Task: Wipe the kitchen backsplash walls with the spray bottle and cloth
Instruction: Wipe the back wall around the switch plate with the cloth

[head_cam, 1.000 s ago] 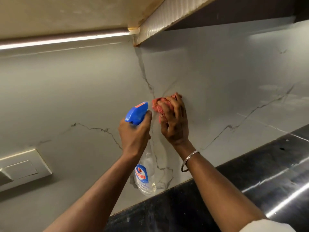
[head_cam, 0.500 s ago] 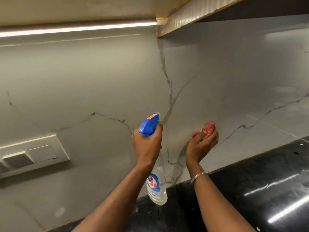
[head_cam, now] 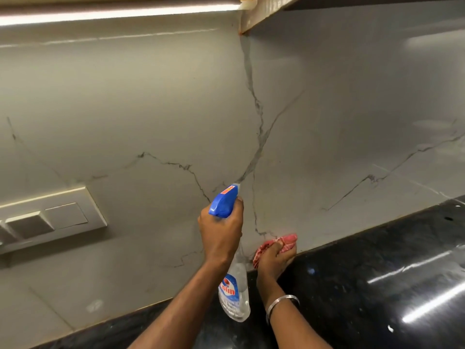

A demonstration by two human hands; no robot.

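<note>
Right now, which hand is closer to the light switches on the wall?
The left hand. It grips the spray bottle to the right of the switch plate, bare wall between them. The right hand holds the red cloth farther right, by the counter.

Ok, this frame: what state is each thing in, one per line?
Backsplash, glossy and veined; wetness unclear.
Spray bottle, held roughly upright, nozzle towards the backsplash.
Cloth, bunched, pressed to the backsplash just above the counter.
Left hand, gripping the bottle's neck.
Right hand, holding the cloth.
Light strip, lit.
Switch panel, wall-mounted; switch positions unclear.
Countertop, glossy, reflecting light.
</note>
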